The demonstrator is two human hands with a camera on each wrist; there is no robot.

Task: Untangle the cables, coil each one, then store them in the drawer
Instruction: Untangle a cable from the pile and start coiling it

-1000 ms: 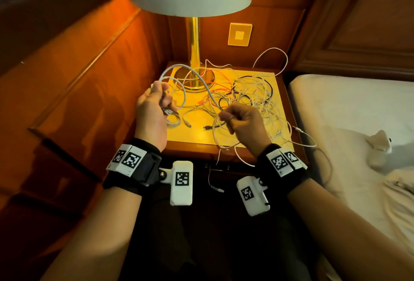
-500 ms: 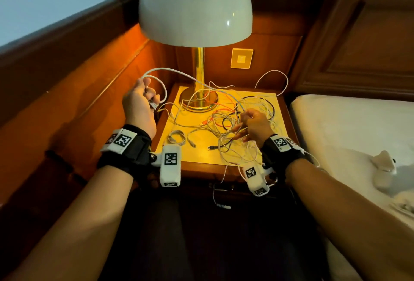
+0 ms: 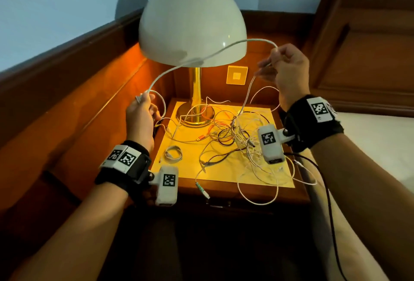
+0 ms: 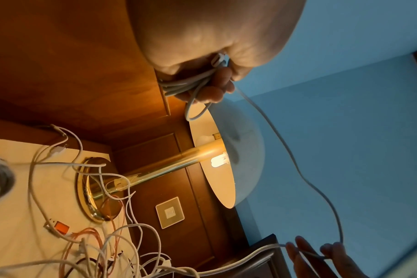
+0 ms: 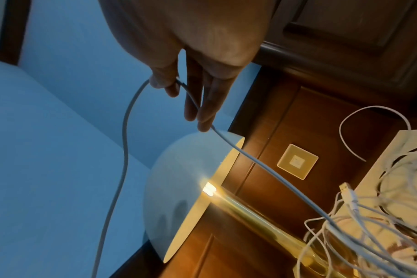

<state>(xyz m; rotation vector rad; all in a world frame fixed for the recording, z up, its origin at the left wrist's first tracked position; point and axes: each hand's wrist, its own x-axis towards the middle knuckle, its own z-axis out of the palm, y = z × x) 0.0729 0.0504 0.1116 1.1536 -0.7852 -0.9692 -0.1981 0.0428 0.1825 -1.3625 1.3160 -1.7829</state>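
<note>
A long white cable (image 3: pixel 201 57) arcs in front of the lamp shade between my two hands. My left hand (image 3: pixel 141 115) is left of the nightstand and grips several coiled loops of this cable (image 4: pixel 191 84) with its plug end in the fist. My right hand (image 3: pixel 286 67) is raised high on the right and pinches the cable (image 5: pixel 124 150) between thumb and fingers (image 5: pixel 202 105). From there the cable drops into a tangle of white, black and orange cables (image 3: pixel 242 137) on the nightstand (image 3: pixel 186 168). One small coiled white cable (image 3: pixel 173 153) lies at its left.
A lit lamp (image 3: pixel 192 23) with a white dome shade and brass stem stands at the back of the nightstand. A wall switch (image 3: pixel 236 75) is behind it. Wood panelling runs on the left, a bed (image 3: pixel 380 146) lies on the right. Cable ends hang over the front edge (image 3: pixel 202 190).
My right hand has risen from the tangle up and to the right, drawing the white cable out into a long arc. My left hand stays at the left with the loops.
</note>
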